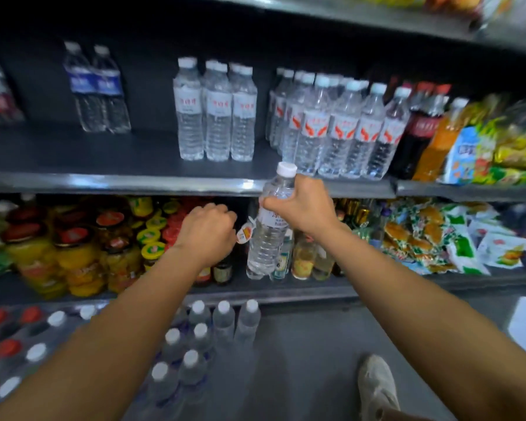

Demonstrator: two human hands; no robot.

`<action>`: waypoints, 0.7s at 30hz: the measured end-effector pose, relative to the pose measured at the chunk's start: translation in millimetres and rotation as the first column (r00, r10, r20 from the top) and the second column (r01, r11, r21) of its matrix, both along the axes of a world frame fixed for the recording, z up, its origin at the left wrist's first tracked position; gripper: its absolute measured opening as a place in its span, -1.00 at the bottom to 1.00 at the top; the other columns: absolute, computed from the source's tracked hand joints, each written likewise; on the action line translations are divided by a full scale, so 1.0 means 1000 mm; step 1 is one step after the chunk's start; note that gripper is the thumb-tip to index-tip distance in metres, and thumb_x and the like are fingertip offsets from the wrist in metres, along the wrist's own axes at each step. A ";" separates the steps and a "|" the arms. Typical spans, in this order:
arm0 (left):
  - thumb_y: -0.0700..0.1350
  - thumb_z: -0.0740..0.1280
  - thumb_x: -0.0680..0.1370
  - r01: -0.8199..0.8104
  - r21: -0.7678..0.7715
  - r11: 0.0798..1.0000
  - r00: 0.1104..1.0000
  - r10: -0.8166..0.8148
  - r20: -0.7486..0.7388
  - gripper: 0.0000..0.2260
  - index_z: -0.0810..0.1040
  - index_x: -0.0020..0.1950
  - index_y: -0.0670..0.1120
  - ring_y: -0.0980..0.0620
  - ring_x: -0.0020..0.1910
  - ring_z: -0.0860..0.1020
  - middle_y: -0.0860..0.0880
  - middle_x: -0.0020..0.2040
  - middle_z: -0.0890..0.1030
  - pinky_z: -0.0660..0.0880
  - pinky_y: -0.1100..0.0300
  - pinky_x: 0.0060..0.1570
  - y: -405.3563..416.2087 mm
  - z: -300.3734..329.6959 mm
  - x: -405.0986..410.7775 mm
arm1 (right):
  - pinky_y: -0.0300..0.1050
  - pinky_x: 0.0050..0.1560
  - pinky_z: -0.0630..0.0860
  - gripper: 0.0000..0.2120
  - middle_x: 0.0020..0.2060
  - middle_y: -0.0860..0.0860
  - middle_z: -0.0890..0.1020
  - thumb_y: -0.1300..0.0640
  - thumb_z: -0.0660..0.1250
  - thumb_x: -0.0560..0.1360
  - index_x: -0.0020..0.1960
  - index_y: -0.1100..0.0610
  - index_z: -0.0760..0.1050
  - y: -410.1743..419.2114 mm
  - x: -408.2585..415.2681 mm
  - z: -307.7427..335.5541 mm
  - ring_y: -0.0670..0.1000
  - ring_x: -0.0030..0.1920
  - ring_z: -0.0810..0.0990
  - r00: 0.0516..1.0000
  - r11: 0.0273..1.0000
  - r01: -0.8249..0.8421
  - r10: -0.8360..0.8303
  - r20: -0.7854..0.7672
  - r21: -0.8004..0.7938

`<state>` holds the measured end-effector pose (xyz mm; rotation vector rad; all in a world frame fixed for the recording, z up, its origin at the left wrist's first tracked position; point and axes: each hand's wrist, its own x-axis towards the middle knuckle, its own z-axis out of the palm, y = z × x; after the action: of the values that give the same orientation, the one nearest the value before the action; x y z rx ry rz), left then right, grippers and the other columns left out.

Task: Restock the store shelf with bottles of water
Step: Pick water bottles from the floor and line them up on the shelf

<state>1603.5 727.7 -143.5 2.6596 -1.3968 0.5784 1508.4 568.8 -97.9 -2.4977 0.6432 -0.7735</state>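
My right hand (304,205) has its fingers wrapped round one water bottle (269,226), upright before the shelf (164,180) edge. My left hand (207,229) is curled, empty. Three white-labelled bottles (216,113) front the shelf; two blue-labelled bottles (97,86) stand further left.

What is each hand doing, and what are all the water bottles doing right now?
right hand: grips the held bottle near its top.
held bottle: upright, cap on, lifted in front of the shelves.
left hand: fingers curled, seems to hold nothing.
white-label bottles: standing upright on the shelf, capped.
red-label bottles: standing upright in rows, capped.
blue-label bottles: two, upright at the back.
floor bottles: upright, capped, waiting below.
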 end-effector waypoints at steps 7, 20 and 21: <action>-0.05 0.19 0.57 -0.058 -0.037 0.998 0.994 0.061 0.087 -0.76 0.51 0.14 -0.14 -0.16 0.16 0.48 -0.11 0.12 0.53 0.41 0.03 0.06 -0.014 0.076 0.038 | -0.12 -0.46 0.24 -0.53 -0.46 0.01 0.37 -0.14 0.45 0.35 -0.38 0.12 0.25 -0.013 0.056 0.094 -0.04 -0.45 0.33 0.988 0.992 -0.002 0.021 0.150 -0.123; -0.04 0.16 0.60 -0.048 -0.039 0.998 0.997 0.050 0.052 -0.74 0.49 0.20 -0.12 -0.10 0.19 0.45 -0.08 0.16 0.51 0.40 0.05 0.12 -0.053 0.075 0.114 | -0.15 -0.52 0.18 -0.50 -0.51 0.02 0.31 -0.08 0.44 0.33 -0.45 0.14 0.19 -0.066 0.182 0.120 0.00 -0.48 0.29 0.990 0.978 0.092 -0.071 0.118 -0.187; -0.04 0.16 0.60 -0.045 -0.038 0.998 0.998 0.046 0.048 -0.74 0.49 0.19 -0.12 -0.09 0.19 0.45 -0.07 0.15 0.51 0.40 0.05 0.12 -0.054 0.072 0.117 | -0.16 -0.52 0.17 -0.50 -0.51 0.02 0.30 -0.08 0.44 0.33 -0.45 0.14 0.18 -0.069 0.187 0.118 0.00 -0.48 0.29 0.992 0.978 0.092 -0.074 0.099 -0.189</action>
<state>1720.7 673.4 -71.8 2.6722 -1.3271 0.6709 1695.7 500.2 20.6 -2.6042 0.6722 -1.0195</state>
